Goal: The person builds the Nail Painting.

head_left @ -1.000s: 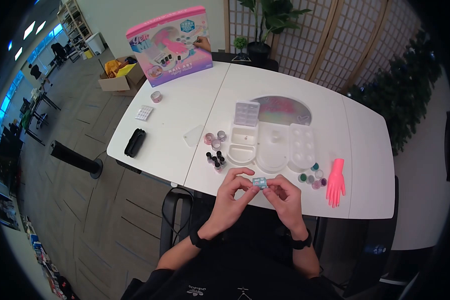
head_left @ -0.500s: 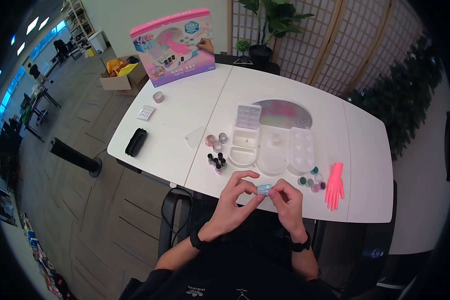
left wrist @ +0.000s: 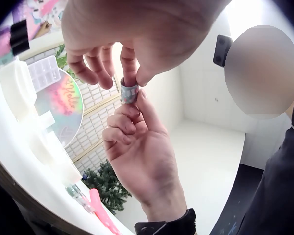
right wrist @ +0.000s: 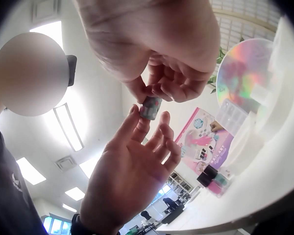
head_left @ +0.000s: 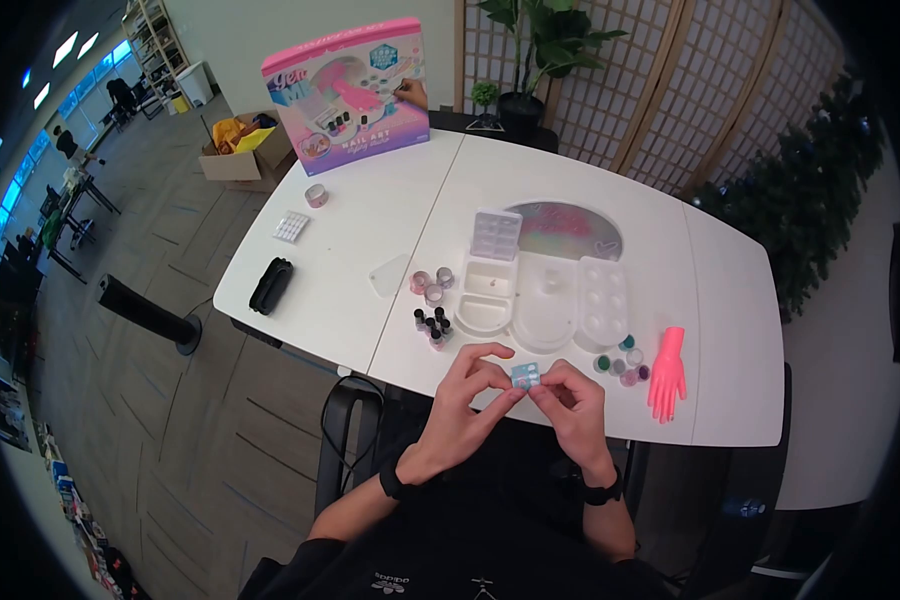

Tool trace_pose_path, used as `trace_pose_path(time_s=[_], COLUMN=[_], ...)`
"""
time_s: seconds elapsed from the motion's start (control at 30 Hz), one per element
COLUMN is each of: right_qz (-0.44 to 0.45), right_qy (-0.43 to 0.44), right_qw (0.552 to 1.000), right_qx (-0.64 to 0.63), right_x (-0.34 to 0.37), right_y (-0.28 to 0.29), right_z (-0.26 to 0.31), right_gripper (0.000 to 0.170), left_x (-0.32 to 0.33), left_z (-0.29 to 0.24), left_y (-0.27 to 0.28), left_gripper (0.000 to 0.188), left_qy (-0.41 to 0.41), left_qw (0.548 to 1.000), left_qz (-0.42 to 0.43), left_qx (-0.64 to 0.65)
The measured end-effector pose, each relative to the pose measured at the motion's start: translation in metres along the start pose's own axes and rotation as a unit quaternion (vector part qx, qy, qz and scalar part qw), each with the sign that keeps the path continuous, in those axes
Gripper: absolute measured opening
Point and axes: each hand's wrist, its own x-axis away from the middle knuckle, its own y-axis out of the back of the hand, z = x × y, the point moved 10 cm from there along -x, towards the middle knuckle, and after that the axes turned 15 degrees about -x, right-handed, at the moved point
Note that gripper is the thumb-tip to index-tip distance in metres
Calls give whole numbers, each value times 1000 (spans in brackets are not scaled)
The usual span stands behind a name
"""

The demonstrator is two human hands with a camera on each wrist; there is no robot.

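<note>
The light-blue piece (head_left: 526,375) I'm holding is tiny, with white and reddish markings over it; seen from my wrists it curves round like a short tube, though I can't tell whether it closes all the way. I have one end pinched in my left hand (head_left: 468,400) and the other in my right hand (head_left: 575,412), so it is held up in the air. From above it shows as a small, slightly tilted rectangle over the counter (head_left: 360,215), close to the near edge and around that edge's middle.
</note>
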Motion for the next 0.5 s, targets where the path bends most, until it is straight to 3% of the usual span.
trace_pose_path(time_s=[0.27, 0.5], right_qz=[-2, 2], right_qy=[-3, -17], right_qw=[1000, 999], right_qx=[7, 38], right_x=[1, -2], right_y=[2, 0], right_z=[0, 4], right_gripper=[9, 9], left_x=[-3, 0], left_z=[-15, -3], left_y=[4, -1], left_gripper=[16, 17], left_qy=[-53, -14], left_qw=[998, 1000], left_qz=[-19, -6], left_qx=[-43, -9])
